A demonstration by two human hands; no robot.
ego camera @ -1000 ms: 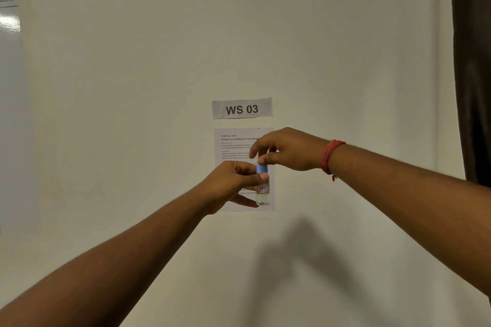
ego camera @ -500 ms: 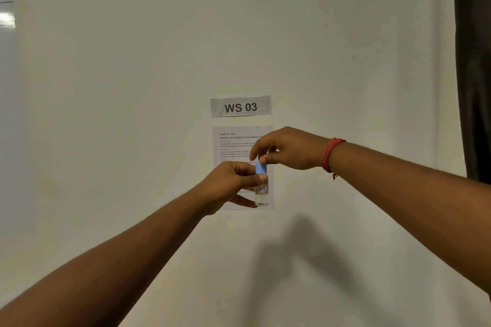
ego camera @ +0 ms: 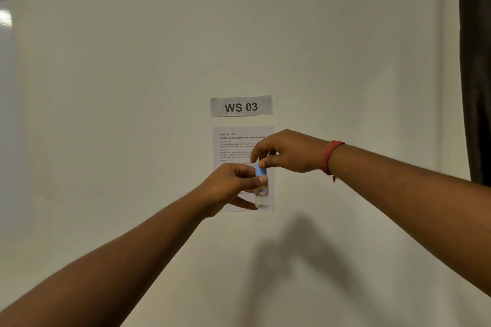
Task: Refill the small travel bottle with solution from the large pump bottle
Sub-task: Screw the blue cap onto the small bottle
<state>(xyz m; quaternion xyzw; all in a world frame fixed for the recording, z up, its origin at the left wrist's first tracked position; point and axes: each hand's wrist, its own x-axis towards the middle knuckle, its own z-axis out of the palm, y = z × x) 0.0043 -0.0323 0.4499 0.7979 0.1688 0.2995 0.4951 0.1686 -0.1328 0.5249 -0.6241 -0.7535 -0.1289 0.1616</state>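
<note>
Progress status: cap handling on the small travel bottle point(ego camera: 261, 194) is under way, judged from the grip; whether the cap is coming off before filling or going back on after it cannot be told. The large pump bottle is not in view, so no transfer can be confirmed

Bottle position: held upright in mid-air, directly below the "WS 03" label point(ego camera: 241, 106) and in front of the lower right part of the instruction sheet point(ego camera: 233, 146)

Grip state:
- Left hand point(ego camera: 231, 186): fingers and thumb curled round the bottle body
- Right hand point(ego camera: 287, 151): thumb and fingertips pinched on the blue cap point(ego camera: 261, 170)

Materials: bottle body is a clear, smooth cylinder with a small printed label; cap is opaque, light blue, cylindrical. The sheet is flat white paper on a matt wall
</note>
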